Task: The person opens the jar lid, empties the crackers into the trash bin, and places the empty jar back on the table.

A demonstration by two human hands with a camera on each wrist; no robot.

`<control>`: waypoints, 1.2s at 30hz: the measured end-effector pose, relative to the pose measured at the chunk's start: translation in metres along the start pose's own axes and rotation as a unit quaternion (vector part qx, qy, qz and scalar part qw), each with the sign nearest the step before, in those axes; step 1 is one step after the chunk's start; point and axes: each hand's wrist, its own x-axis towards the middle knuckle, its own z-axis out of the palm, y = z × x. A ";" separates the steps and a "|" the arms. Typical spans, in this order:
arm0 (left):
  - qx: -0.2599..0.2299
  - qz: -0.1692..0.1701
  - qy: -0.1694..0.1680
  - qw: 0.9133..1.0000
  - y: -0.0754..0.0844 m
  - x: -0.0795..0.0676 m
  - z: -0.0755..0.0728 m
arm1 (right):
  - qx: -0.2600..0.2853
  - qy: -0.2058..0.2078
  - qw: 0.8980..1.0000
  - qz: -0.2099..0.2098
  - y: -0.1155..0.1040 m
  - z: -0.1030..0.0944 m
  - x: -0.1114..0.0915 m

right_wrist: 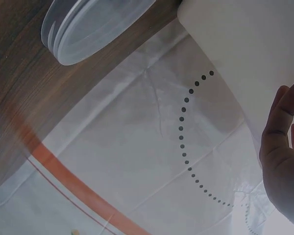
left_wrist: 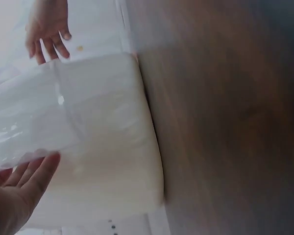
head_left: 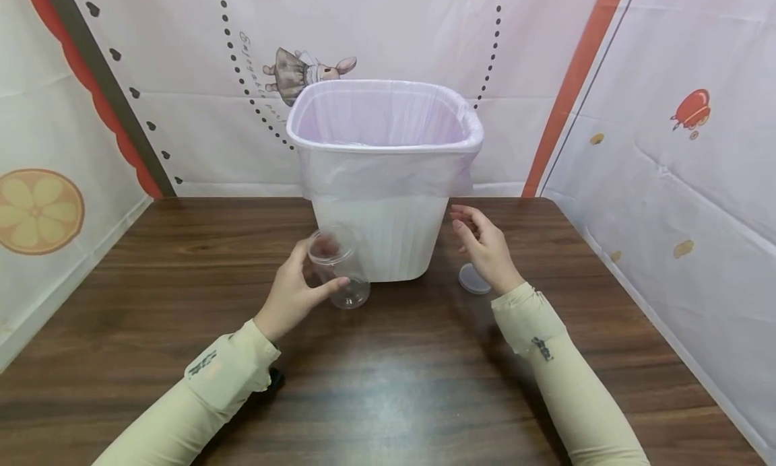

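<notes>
My left hand (head_left: 291, 284) holds a clear plastic jar (head_left: 348, 277), thumb on the near side and fingers round the back. The jar looks see-through, its threaded mouth uncovered and tipped slightly toward the hand. In the left wrist view the jar (left_wrist: 24, 127) lies over a white bin (left_wrist: 112, 171). My right hand (head_left: 485, 247) hovers beside the bin's right side with loosely bent fingers and holds nothing. Below it on the table rests a round translucent lid (head_left: 473, 279), seen closer in the right wrist view as a ridged lid (right_wrist: 98, 32).
A white bin (head_left: 388, 230) with a pale purple liner bag (head_left: 388, 170) folded over its rim stands at the table's back. Printed cloth walls (head_left: 679, 183) enclose the brown wooden table (head_left: 388, 385). A small black object (head_left: 275, 378) shows by the left wrist.
</notes>
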 end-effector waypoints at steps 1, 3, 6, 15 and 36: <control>-0.006 -0.004 -0.014 1.000 0.002 -0.001 0.002 | 0.000 -0.002 1.000 0.000 0.000 0.000 0.000; -0.018 -0.015 -0.039 0.999 0.006 -0.002 0.005 | 0.001 -0.006 1.000 0.000 0.000 0.001 0.000; -0.027 -0.021 -0.066 0.997 0.009 -0.002 0.009 | 0.007 -0.011 1.000 0.000 0.000 0.002 0.001; 0.031 -0.009 -0.108 0.994 0.011 -0.004 0.015 | 0.008 -0.020 1.000 0.000 0.025 0.010 0.011; 0.026 -0.003 -0.171 0.985 0.003 -0.005 0.025 | -0.082 -0.052 0.995 -0.021 0.061 0.018 -0.002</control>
